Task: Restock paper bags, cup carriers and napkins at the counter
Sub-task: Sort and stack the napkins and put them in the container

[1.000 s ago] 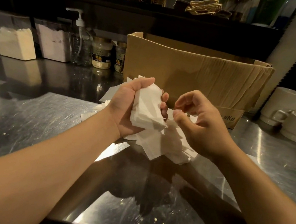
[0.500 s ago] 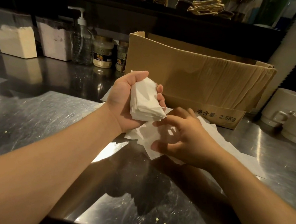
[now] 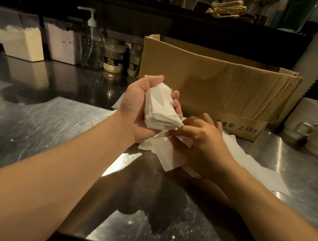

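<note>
My left hand (image 3: 136,108) grips a thick stack of white napkins (image 3: 160,108), held above the steel counter (image 3: 36,119) in front of the cardboard box (image 3: 217,83). Loose white napkins (image 3: 164,152) lie scattered on the counter under and to the right of my hands. My right hand (image 3: 200,144) is down on this pile, its fingers curled and pinching a loose napkin just below the held stack.
Two plastic tubs of powder (image 3: 23,43), a pump bottle (image 3: 92,42) and two jars (image 3: 113,58) line the back left. White cups (image 3: 311,120) stand stacked at the right. A dark shelf (image 3: 166,5) with woven items runs above.
My right hand dropped from beside the stack down onto the loose napkins and took hold of one. My left hand kept its grip on the stack and squared it.
</note>
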`<state>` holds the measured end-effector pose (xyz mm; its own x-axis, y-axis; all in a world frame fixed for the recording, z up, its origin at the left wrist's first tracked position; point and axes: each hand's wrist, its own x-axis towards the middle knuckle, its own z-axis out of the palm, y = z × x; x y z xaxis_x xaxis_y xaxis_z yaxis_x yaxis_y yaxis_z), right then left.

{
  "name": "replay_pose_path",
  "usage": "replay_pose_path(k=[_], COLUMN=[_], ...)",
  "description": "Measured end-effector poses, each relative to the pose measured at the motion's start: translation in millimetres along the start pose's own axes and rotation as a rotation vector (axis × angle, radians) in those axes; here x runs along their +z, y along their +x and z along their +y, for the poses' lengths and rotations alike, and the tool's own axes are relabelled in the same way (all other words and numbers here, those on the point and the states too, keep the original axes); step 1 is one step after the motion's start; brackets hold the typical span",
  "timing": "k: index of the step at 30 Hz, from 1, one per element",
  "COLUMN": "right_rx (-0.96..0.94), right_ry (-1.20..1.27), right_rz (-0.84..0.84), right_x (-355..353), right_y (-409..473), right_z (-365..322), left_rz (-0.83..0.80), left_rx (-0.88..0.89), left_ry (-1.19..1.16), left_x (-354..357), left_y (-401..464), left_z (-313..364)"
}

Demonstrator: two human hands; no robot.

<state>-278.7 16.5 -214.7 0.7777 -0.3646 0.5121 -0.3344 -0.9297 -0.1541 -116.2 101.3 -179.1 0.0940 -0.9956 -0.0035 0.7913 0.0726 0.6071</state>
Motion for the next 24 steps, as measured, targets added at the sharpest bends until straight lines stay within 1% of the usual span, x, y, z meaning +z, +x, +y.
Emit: replay_pose_path(k=[2,4,9,11,13,17,19,21,24], right_rx=[-0.062,-0.111,-0.156,-0.13,-0.065,0.066,0.057,0.015,-0.015], right_ry=[-0.049,-0.088,-0.142,-0.147,-0.119,0.023,0.0,-0.061,-0.088], right_rz=[0.044,0.027,-0.201,-0.316,-0.418,-0.531,-0.554,-0.547,-0.543], right_x=[-4,-11,-22,-27,-31,-37,-36,-35,-33], right_y=[-1,-3,-3,-3,-3,-3,-2,-1,-1], right_z=[4,6,2,0,1,3,2,1,1], left_rz=[-0.006,-0.009,0.014,0.017,0.017,0.028,0.033,0.033,0.032], left_rx=[-0.003,-0.002,0.021,0.02,0.018,0.035,0.035,0.032,0.026], left_ry=[0.003,0.005,0.008,0.005,0.001,0.001,0.008,0.011,0.019], left_x=[0,-1,0,0,0,0,1,0,-1], left_y=[0,0,0,0,1,2,2,2,3], left_z=[0,0,0,0,0,0,-1,-1,-1])
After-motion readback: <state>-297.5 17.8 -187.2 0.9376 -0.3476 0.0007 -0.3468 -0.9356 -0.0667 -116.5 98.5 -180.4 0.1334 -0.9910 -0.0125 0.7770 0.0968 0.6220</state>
